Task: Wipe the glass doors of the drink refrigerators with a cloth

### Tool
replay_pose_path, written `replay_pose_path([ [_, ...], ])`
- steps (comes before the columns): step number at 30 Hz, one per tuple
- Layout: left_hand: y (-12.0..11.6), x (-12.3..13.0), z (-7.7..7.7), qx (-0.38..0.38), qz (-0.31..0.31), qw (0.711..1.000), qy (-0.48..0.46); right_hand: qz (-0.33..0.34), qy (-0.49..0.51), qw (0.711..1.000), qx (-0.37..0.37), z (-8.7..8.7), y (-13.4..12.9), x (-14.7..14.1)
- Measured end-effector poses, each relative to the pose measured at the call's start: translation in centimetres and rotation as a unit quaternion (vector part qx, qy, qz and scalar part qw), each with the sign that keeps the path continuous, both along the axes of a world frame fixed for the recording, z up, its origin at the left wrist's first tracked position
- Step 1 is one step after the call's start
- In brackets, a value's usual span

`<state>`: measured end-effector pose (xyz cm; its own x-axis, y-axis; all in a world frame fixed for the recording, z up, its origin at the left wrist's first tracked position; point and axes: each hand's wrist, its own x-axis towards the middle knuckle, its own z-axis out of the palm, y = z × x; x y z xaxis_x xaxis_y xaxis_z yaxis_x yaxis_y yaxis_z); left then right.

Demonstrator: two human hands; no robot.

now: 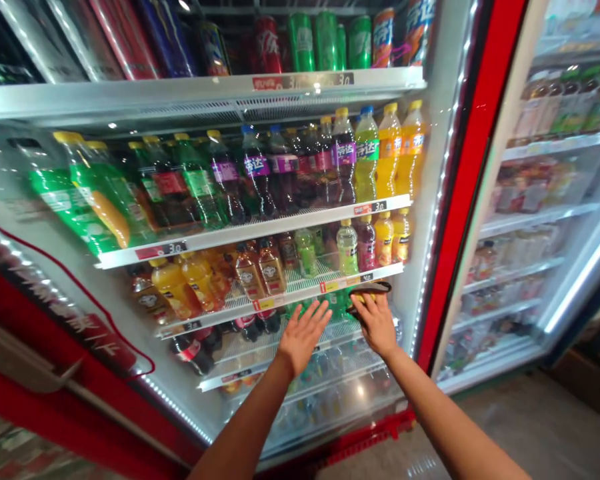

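Note:
Both arms reach into an open drinks fridge. My left hand (305, 335) has its fingers spread and holds nothing; it is in front of the lower shelves, below the yellow price tag. To its right, my right hand (377, 325) is closed on a dark item with a yellow part (371, 291), just under the right end of a shelf edge (340, 283). What that item is cannot be made out. Green bottles (339, 305) stand behind and between the hands. Above are a clear green-labelled bottle (347, 248) and a purple bottle (366, 243).
Upper shelves hold soda bottles (260, 170) and cans (325, 41). Juice bottles (173, 287) and cola bottles (193, 352) are at the lower left. A red door frame (473, 173) borders the right side, with another stocked fridge (525, 220) beyond. A red cord (87, 287) hangs left.

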<state>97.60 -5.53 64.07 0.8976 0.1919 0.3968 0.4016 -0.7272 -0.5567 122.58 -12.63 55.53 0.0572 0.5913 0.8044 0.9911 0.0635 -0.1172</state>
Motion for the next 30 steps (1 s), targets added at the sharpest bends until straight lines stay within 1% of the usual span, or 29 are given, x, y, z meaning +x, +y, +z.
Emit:
replay_pose_path([
  [1, 0.2, 0.6, 0.1, -0.007, 0.004, 1.000, 0.003, -0.021, 0.034, 0.999, 0.010, -0.1, -0.1, 0.9],
  [2, 0.4, 1.1, 0.1, -0.015, 0.010, 1.000, 0.004, -0.045, 0.072, 0.996, 0.025, -0.7, -0.3, 1.5],
  [4, 0.7, 1.8, -0.1, -0.030, 0.024, 0.999, 0.006, -0.095, 0.139, 0.984, 0.053, -2.5, -0.7, 1.5],
  [6, 1.1, 2.1, -0.6, -0.035, 0.039, 0.999, 0.010, -0.123, 0.164, 0.977, 0.058, -4.1, -1.0, 0.7],
  [7, 1.3, 2.1, -0.8, -0.035, 0.044, 0.998, 0.015, -0.120, 0.155, 0.980, 0.049, -4.4, -1.0, 0.4],
  [8, 1.6, 2.1, -1.1, -0.034, 0.046, 0.998, 0.020, -0.105, 0.133, 0.985, 0.034, -4.4, -1.1, 0.4],
  [9, 1.8, 2.0, -1.3, -0.031, 0.046, 0.998, 0.025, -0.082, 0.107, 0.991, 0.019, -3.9, -1.0, 0.8],
  [11, 2.3, 2.0, -1.7, -0.028, 0.049, 0.998, 0.031, -0.037, 0.071, 0.997, 0.002, -2.3, -0.8, 2.5],
  [12, 2.5, 1.9, -1.8, -0.029, 0.053, 0.998, 0.032, -0.029, 0.075, 0.997, 0.005, -1.4, -0.6, 3.8],
  [13, 2.7, 1.9, -1.9, -0.031, 0.057, 0.997, 0.035, -0.034, 0.095, 0.995, 0.014, -0.9, -0.5, 5.1],
  [14, 2.9, 1.9, -2.0, -0.033, 0.062, 0.997, 0.039, -0.052, 0.128, 0.990, 0.029, -0.7, -0.4, 6.3],
  [15, 3.0, 1.9, -2.1, -0.035, 0.067, 0.996, 0.044, -0.078, 0.171, 0.981, 0.047, -0.9, -0.3, 7.3],
  [16, 3.1, 1.9, -2.1, -0.038, 0.072, 0.995, 0.050, -0.107, 0.216, 0.968, 0.065, -1.5, -0.3, 8.0],
  [18, 3.2, 1.9, -2.1, -0.040, 0.079, 0.994, 0.058, -0.155, 0.297, 0.938, 0.089, -3.4, -0.3, 8.3],
  [20, 3.1, 1.9, -2.0, -0.042, 0.083, 0.994, 0.059, -0.171, 0.340, 0.921, 0.088, -5.2, -0.4, 7.8],
  [21, 3.1, 1.9, -1.9, -0.043, 0.082, 0.994, 0.057, -0.167, 0.344, 0.921, 0.079, -5.7, -0.5, 7.6],
  [22, 3.1, 1.9, -1.8, -0.045, 0.080, 0.994, 0.056, -0.159, 0.337, 0.925, 0.068, -5.8, -0.5, 7.7],
  [23, 3.1, 1.9, -1.7, -0.046, 0.077, 0.995, 0.054, -0.147, 0.323, 0.933, 0.058, -5.5, -0.6, 7.9],
  [25, 3.1, 1.9, -1.6, -0.044, 0.073, 0.995, 0.050, -0.127, 0.287, 0.948, 0.047, -4.3, -0.7, 9.2],
  [27, 3.2, 1.8, -1.6, -0.037, 0.068, 0.996, 0.046, -0.120, 0.266, 0.955, 0.050, -3.3, -0.7, 10.7],
  [28, 3.2, 1.8, -1.7, -0.031, 0.067, 0.996, 0.044, -0.125, 0.269, 0.953, 0.057, -3.2, -0.7, 11.2],
  [30, 3.3, 1.8, -1.7, -0.017, 0.066, 0.997, 0.042, -0.148, 0.299, 0.939, 0.078, -4.2, -0.6, 11.1],
])
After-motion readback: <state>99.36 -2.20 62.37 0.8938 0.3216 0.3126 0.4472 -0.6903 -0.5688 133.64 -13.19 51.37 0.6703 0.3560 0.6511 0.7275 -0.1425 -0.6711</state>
